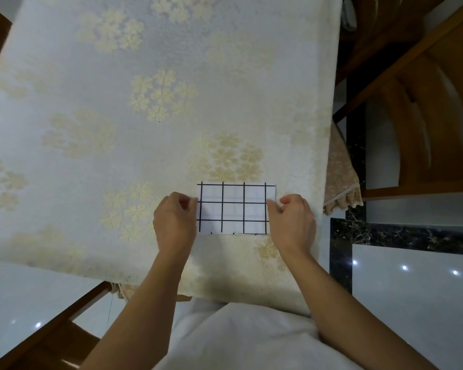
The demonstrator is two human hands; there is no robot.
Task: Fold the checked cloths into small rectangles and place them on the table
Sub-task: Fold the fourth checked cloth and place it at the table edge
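The checked cloth point(233, 208) lies flat on the table point(118, 116), close to the table's near right corner, already down to a small rectangle with its long sides running along the table's near edge. The left hand point(174, 222) pinches the short end that faces the table's middle, thumb and forefinger curled onto the hem; the right hand point(292, 222) pinches the opposite short end, the one toward the table's right edge. The step in hand looks like squaring and settling the folded piece. To do it well, both hands should draw gently outward so the layers lie taut, then line up the black grid lines from layer to layer, since they give a ready check for straightness. Along the side nearest the table's front edge a dark sliver shows, possibly a lower layer peeking out, though the view is too coarse to be sure; nudging that side flush before pressing the creases flat would make a neater rectangle
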